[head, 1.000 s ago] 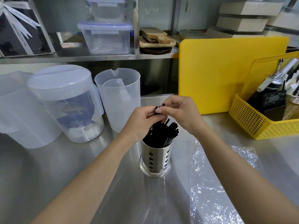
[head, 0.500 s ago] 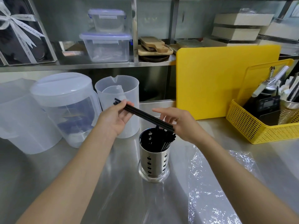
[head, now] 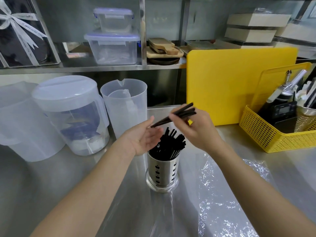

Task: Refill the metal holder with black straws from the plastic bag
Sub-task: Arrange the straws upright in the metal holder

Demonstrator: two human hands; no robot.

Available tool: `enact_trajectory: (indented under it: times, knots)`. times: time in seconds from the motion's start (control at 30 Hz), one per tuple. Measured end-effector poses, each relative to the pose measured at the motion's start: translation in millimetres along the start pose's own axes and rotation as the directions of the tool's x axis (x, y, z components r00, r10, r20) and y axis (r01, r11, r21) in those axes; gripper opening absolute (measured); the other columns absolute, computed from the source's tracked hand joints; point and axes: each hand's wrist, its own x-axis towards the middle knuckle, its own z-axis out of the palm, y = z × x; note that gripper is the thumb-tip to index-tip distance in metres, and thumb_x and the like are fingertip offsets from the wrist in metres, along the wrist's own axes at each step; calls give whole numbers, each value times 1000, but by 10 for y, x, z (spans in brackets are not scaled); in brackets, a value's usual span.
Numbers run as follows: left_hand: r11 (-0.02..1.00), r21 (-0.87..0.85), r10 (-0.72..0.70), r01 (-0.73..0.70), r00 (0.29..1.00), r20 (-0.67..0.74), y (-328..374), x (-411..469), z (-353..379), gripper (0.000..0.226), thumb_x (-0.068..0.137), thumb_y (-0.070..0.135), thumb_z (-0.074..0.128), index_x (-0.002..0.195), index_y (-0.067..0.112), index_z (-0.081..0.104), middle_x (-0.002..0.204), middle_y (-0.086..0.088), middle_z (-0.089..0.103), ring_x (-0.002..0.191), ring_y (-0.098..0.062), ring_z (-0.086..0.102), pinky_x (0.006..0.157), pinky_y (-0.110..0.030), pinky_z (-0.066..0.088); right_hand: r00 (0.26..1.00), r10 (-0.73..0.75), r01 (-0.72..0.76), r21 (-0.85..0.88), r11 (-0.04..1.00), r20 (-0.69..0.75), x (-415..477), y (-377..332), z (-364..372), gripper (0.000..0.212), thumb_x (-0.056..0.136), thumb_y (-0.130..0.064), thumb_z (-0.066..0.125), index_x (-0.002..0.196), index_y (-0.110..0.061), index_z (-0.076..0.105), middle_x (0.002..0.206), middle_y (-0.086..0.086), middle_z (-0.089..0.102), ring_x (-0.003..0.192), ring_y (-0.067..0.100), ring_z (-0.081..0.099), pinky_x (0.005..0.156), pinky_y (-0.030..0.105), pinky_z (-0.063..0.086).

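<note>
black straws (head: 168,144) stand packed and fanned out in the metal holder (head: 162,170), upright on the counter (head: 42,185) at the edge of the flattened plastic bag (head: 222,194); whether the holder's base rests on the film cannot be told.

step in hand (judged): a small bunch is being squared up above the holder before going in. the holder looks nearly full and no straws show in the visible part of the bag, so the refill seems close to its end.

right hand (head: 196,129): fingers and thumb curled, pinching the held straws (head: 177,115) partway along their length. the bunch is tilted, upper ends toward the yellow cutting board (head: 239,82), lower ends toward the left hand (head: 142,139).

left hand: palm up, fingers relaxed and spread, grasping nothing. the lower ends of the bunch lie at its fingertips (head: 152,119); true contact cannot be settled.

next move (judged): tip the bunch toward vertical, find a gap among the standing straws, and lower it in without snagging them or nudging the holder.
</note>
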Motion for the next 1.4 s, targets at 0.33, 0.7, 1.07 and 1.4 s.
enact_trajectory:
  times: [0.33, 0.7, 1.07, 1.4]
  knots:
    - [583, 508, 428, -634, 771, 471, -152, -55, -39, 49, 74, -5, 68, 112, 25, 58, 86, 6, 74, 90, -11, 68, 83, -23, 53, 858, 364, -361, -80, 929, 361, 22, 211, 17, 24, 85, -24, 61, 81, 0, 63, 62, 7, 54, 52, 11, 42, 49, 25, 33]
    - [459, 697, 405, -551, 828, 388, -387, 56, -81, 31, 71, 9, 72, 84, 36, 64, 90, 1, 73, 90, -13, 67, 91, -41, 50, 880, 353, -377, 17, 926, 317, -73, 312, 127, 13, 81, -21, 67, 74, -10, 65, 65, 10, 61, 59, 14, 51, 56, 29, 41]
    - [395, 715, 520, -577, 782, 344, -419, 107, -145, 31, 81, 9, 65, 88, 39, 57, 86, 15, 65, 89, -7, 63, 85, -22, 46, 917, 380, -396, 151, 906, 122, -163, 422, 82, 12, 81, -9, 66, 77, -20, 65, 64, -7, 59, 56, -6, 49, 55, 5, 36]
    - [-32, 818, 651, -574, 610, 453, -669, -108, 13, 35, 67, 42, 75, 93, 19, 66, 72, 12, 39, 76, -11, 40, 71, -28, 34, 841, 540, -523, 285, 803, 23, -425, 451, 22, 15, 83, -7, 64, 71, -16, 64, 43, -10, 52, 42, -2, 42, 44, 6, 31]
